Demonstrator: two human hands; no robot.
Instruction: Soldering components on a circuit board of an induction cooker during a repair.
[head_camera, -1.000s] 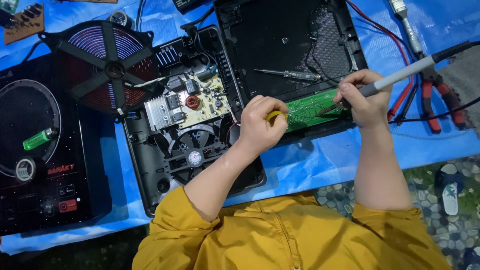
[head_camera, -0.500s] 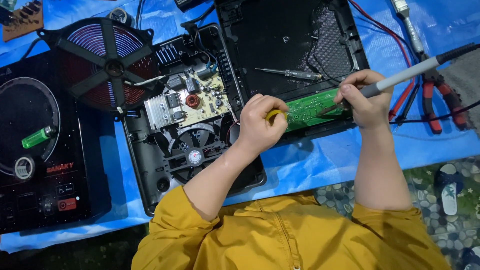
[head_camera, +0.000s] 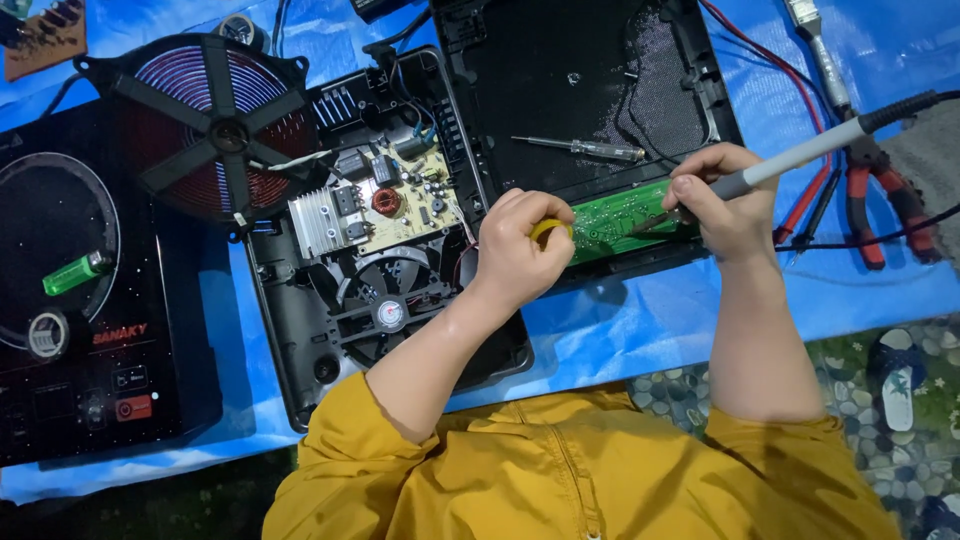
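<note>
My right hand (head_camera: 735, 205) pinches the grey soldering iron (head_camera: 800, 155) like a pen, tip on the green circuit board (head_camera: 625, 220). At nine o'clock, my left hand (head_camera: 520, 250) is closed around a yellow tool (head_camera: 548, 228), steadying the board's edge.

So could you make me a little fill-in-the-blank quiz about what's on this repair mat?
1. The right hand holds a soldering iron over a circuit board coloured ____.
2. The left hand pinches something small and ____ in colour.
3. The lighter lying on the black cooktop is ____.

Missing words: green; yellow; green
</note>
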